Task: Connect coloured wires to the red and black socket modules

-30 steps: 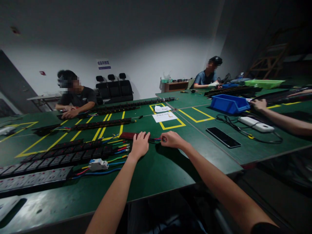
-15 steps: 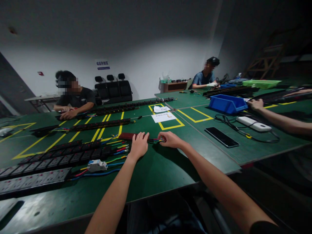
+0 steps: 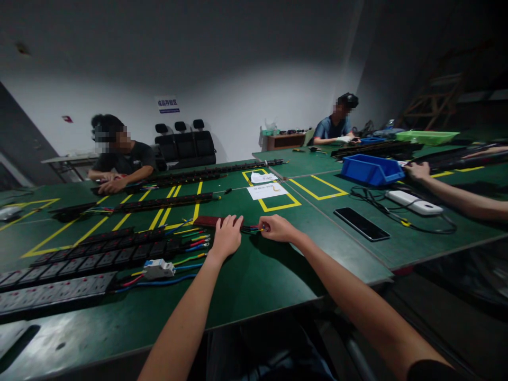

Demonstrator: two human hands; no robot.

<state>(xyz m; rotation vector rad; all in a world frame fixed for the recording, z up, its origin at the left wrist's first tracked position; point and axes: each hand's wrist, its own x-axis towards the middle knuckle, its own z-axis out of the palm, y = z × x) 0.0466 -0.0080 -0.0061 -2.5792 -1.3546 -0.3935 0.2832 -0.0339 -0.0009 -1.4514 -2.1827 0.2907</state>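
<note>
My left hand (image 3: pixel 227 237) lies over the right end of a flat reddish-brown strip (image 3: pixel 205 220), its fingers bent across the top and holding it against the table. Thin coloured wires (image 3: pixel 251 229) run out of that end to the right. My right hand (image 3: pixel 277 228) is closed in a pinch on the wires' tips; the fingers hide the very ends. Left of my hands lie black socket strips (image 3: pixel 107 260) with coloured leads ending in ring terminals (image 3: pixel 204 244). A grey-white circuit breaker (image 3: pixel 159 269) sits in the leads of the nearest strip (image 3: pixel 59 291).
A smartphone (image 3: pixel 361 223), a white power strip (image 3: pixel 414 202) with black cable and a blue bin (image 3: pixel 371 169) are to the right. Paper sheets (image 3: pixel 266 191) lie ahead. A co-worker's hand (image 3: pixel 418 170) reaches in at right; two people (image 3: pixel 137 159) (image 3: pixel 333 129) work across the green table (image 3: pixel 254 286).
My right hand's fingers have shifted very slightly on the wire ends. My left hand stays on the strip, and the other things look the same.
</note>
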